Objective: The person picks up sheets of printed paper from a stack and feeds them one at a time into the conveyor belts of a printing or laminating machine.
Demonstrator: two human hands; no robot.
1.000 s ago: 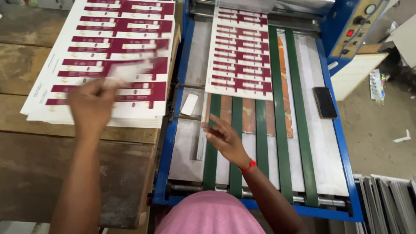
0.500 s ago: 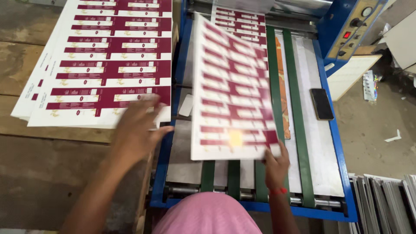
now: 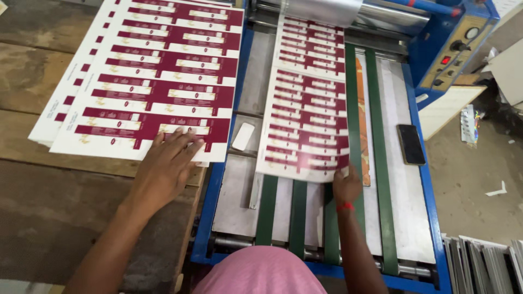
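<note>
The printed sheet [image 3: 308, 117] lay flat on the machine's green belts [image 3: 376, 163], its far end up near the rollers [image 3: 392, 13] and its near edge under my right hand [image 3: 346, 185]. That grip was closed on the sheet's near right corner, thumb on top, so the sheet stretched away from my fingers toward the rollers. I judged I was at the feeding step, squaring the sheet on the belts. My left hand [image 3: 169, 163] lay open and flat on the near edge of the stack [image 3: 147, 81] on the wooden bench [image 3: 43, 218], gripping nothing. The next move, to my mind, called for the top sheet to be peeled off singly. A phone [image 3: 411, 144] lay to the right, well apart.
</note>
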